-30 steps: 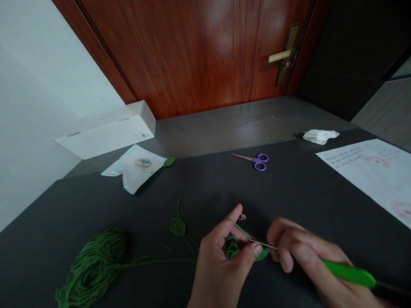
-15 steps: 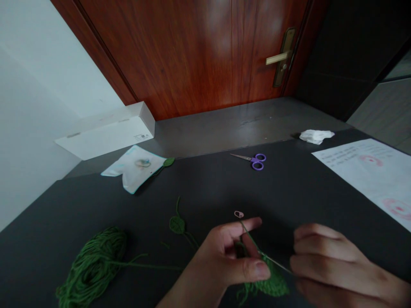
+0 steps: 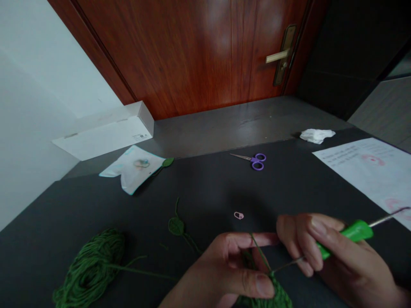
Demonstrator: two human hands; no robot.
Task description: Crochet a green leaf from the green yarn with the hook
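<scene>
Green crochet piece (image 3: 266,300) at the bottom edge of the view, held above the bench, pinched in left hand (image 3: 221,273), thumb and fingers closed on it, yarn strand (image 3: 258,250) running up past the forefinger. Right hand (image 3: 348,252) closed around crochet hook (image 3: 355,233), handle just swung up rightward from its earlier downward slant, metal shaft reaching the stitches. On black bench (image 3: 208,188): pink stitch marker (image 3: 238,215), crocheted leaf (image 3: 176,226), green yarn skein (image 3: 90,265).

Green crochet piece (image 3: 272,297) at tip of green-handled crochet hook (image 3: 355,233).
</scene>
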